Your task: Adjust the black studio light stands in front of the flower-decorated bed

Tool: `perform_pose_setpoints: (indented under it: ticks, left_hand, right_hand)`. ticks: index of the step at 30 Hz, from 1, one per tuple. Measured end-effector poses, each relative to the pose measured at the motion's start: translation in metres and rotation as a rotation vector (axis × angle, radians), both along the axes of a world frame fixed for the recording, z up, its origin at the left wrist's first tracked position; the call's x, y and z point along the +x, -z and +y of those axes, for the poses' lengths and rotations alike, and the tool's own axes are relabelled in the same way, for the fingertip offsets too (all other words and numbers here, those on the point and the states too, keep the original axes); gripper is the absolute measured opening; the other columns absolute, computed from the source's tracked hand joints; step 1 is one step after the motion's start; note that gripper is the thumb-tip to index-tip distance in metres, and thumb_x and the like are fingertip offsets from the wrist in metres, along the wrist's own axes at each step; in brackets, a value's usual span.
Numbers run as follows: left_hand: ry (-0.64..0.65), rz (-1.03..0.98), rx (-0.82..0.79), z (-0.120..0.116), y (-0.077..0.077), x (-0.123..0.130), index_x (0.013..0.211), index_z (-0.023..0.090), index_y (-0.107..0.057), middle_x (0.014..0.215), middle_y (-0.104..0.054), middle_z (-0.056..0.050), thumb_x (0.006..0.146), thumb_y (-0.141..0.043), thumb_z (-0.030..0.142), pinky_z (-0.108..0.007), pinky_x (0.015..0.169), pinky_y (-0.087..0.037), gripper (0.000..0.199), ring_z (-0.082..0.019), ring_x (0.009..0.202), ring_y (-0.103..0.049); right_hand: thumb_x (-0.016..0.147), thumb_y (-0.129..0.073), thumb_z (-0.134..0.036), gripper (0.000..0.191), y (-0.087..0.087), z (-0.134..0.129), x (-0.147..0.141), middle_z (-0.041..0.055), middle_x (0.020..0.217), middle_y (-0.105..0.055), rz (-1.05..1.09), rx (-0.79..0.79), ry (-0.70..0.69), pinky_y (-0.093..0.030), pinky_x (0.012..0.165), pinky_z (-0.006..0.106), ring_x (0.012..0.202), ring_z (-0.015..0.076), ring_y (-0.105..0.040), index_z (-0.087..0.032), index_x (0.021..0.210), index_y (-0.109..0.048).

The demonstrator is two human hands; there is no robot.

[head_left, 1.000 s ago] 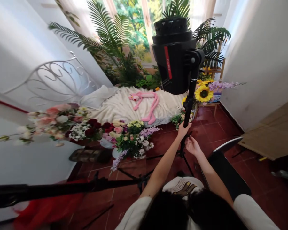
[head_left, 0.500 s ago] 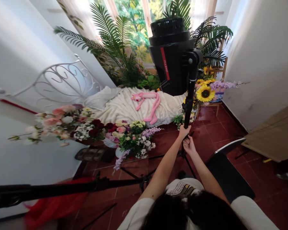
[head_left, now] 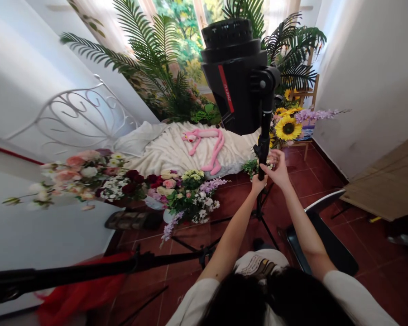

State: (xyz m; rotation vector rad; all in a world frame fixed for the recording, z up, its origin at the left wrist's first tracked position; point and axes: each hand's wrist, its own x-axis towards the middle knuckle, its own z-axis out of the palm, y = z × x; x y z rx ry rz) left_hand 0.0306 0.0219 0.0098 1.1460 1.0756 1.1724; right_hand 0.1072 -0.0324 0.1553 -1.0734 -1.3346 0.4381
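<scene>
Floor: dark red tiles [head_left: 295,185], pale grout lines. Bed beyond, against the left wall, spread with a rumpled cream blanket [head_left: 163,147]; silver scrollwork headboard [head_left: 84,97] at its left end. Tall palm fronds [head_left: 142,50] rise behind it, in front of the bright window.

Black light stand [head_left: 264,136] upright in front of the person, right of centre, between the bed and the person's body; legs splayed on the tiles. A second black pole [head_left: 88,270] slants in from the left edge, red cloth [head_left: 88,292] beneath it. Black-seated chair [head_left: 329,249] just right of the right forearm, metal edge on its back.

Lamp head [head_left: 236,86] sits atop the stand, bulky, black, red stripe on its side; overlaps the far right of the bed in this view. Mixed flowers [head_left: 186,194], pink, white, deep red and lilac, run along the bed's near side. Sunflowers [head_left: 287,129] right of the stand. Pink plush toy [head_left: 207,136] stretched on the blanket, long legs bent toward the near edge.

Left hand [head_left: 259,183] wrapped tightly round the stand's pole, low down. Right hand [head_left: 276,166] slightly higher, loosely cupped, fingers parted on the pole's right side, thumb across it; cannot tell whether it touches.
</scene>
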Motion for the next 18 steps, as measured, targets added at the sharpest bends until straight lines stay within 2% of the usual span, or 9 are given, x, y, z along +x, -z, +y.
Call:
perform_pose_setpoints:
  ticks: [2,4,6,8,11,14,16,18]
  left_hand:
    - [-0.005,0.049,0.024,0.001,0.001,0.0,0.046,0.018,-0.043,0.045,-0.042,0.005,0.061,-0.072,0.026,-0.022,0.049,-0.031,0.034,-0.007,0.046,-0.038]
    - [0.006,0.085,0.042,0.002,0.002,-0.001,0.046,0.018,-0.044,0.045,-0.043,0.004,0.062,-0.071,0.029,-0.022,0.05,-0.033,0.033,-0.008,0.046,-0.041]
    - [0.027,0.092,0.041,0.0,0.004,-0.003,0.049,0.017,-0.048,0.047,-0.048,0.003,0.062,-0.072,0.032,-0.023,0.052,-0.037,0.031,-0.009,0.048,-0.045]
    - [0.05,0.064,0.042,-0.003,0.008,-0.005,0.055,0.015,-0.055,0.053,-0.056,0.0,0.061,-0.073,0.035,-0.025,0.056,-0.042,0.028,-0.012,0.054,-0.05]
    - [0.052,-0.034,0.087,-0.011,0.018,-0.01,0.073,0.014,-0.063,0.075,-0.068,-0.005,0.061,-0.075,0.036,-0.03,0.071,-0.049,0.027,-0.017,0.072,-0.059]
    - [0.044,-0.113,0.129,-0.015,0.029,-0.013,0.091,0.015,-0.065,0.099,-0.069,-0.01,0.058,-0.078,0.031,-0.037,0.09,-0.048,0.039,-0.021,0.092,-0.062]
    - [0.06,-0.139,0.105,-0.014,0.035,-0.014,0.097,0.015,-0.064,0.106,-0.068,-0.012,0.057,-0.079,0.03,-0.043,0.098,-0.044,0.045,-0.024,0.099,-0.061]
    - [0.072,-0.159,0.062,-0.013,0.041,-0.014,0.101,0.015,-0.064,0.107,-0.068,-0.013,0.058,-0.078,0.031,-0.047,0.103,-0.041,0.048,-0.025,0.102,-0.061]
  right_hand:
    - [0.069,-0.076,-0.039,0.062,-0.028,0.018,-0.013,0.0075,0.107,-0.059,-0.07,0.04,0.026,-0.049,0.081,0.032,0.096,0.0188,-0.059,-0.021,0.118,-0.043]
    - [0.072,-0.073,-0.042,0.059,-0.042,0.032,-0.024,0.0072,0.1,-0.061,-0.11,0.027,0.057,-0.05,0.079,0.034,0.09,0.0199,-0.061,-0.019,0.117,-0.042]
    - [0.074,-0.07,-0.042,0.055,-0.044,0.039,-0.03,0.0067,0.095,-0.061,-0.124,0.006,0.08,-0.051,0.076,0.034,0.084,0.0203,-0.062,-0.019,0.115,-0.042]
    - [0.076,-0.068,-0.041,0.052,-0.036,0.041,-0.03,0.0062,0.091,-0.061,-0.126,-0.009,0.094,-0.051,0.074,0.034,0.08,0.0198,-0.062,-0.019,0.114,-0.041]
    - [0.076,-0.067,-0.039,0.048,-0.007,0.036,-0.027,0.0046,0.087,-0.062,-0.121,-0.054,0.083,-0.051,0.072,0.032,0.075,0.0185,-0.061,-0.019,0.111,-0.041]
    - [0.074,-0.066,-0.036,0.043,0.044,0.027,-0.025,0.0049,0.087,-0.063,-0.104,-0.147,0.06,-0.051,0.07,0.031,0.074,0.0183,-0.061,-0.02,0.107,-0.044]
    - [0.072,-0.065,-0.036,0.043,0.081,0.02,-0.026,0.0052,0.086,-0.064,-0.085,-0.226,0.051,-0.051,0.07,0.032,0.074,0.019,-0.062,-0.02,0.106,-0.045]
    - [0.072,-0.063,-0.037,0.041,0.11,0.014,-0.028,0.0037,0.084,-0.064,-0.065,-0.282,0.033,-0.051,0.07,0.032,0.073,0.0193,-0.062,-0.021,0.106,-0.045]
